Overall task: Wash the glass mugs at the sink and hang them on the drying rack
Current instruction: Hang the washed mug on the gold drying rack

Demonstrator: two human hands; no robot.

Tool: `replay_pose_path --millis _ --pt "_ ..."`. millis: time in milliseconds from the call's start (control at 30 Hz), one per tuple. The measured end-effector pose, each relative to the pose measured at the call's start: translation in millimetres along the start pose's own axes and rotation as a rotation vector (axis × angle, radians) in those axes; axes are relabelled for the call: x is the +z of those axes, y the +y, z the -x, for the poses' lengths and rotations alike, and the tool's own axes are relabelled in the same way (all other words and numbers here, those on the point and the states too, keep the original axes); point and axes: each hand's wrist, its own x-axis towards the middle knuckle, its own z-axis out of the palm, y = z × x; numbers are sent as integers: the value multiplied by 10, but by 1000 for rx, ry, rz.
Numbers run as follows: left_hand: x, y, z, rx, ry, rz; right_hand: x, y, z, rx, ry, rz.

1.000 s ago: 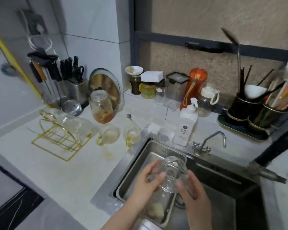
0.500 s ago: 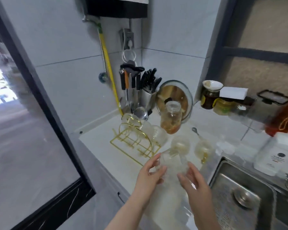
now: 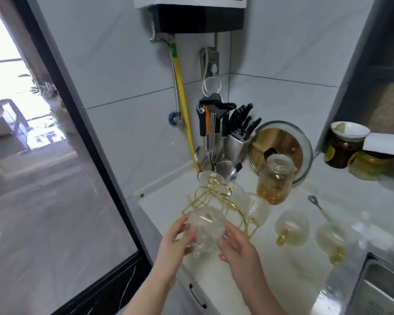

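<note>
Glass mug (image 3: pixel 204 230) is held between both hands above the counter (image 3: pixel 282 269) edge, just before the gold drying rack (image 3: pixel 214 196), which lies up and slightly right; left hand (image 3: pixel 175 244) and right hand (image 3: pixel 236 246) curl their fingers round its sides; its axis I cannot tell; no writing is readable.

Clear glass mug (image 3: pixel 203 230) tilted against the gold drying rack (image 3: pixel 216 196).

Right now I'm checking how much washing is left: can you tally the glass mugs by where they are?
Held in both hands: 1, the glass mug between the left hand and right hand
On the gold rack: 2
On the counter with yellowish handles: 2
Total: 5
</note>
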Motion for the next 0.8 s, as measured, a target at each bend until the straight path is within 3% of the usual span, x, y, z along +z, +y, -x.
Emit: replay_pose_path --millis 233,433,800 --pt "-352 126 -486 11 122 -51 502 22 -594 49 -133 0" --pt "-623 102 -1037 -46 89 -67 780 113 -1019 145 -159 -45" --pt "-1030 -31 -2107 -155 -158 -236 1357 340 -1529 330 139 -42"
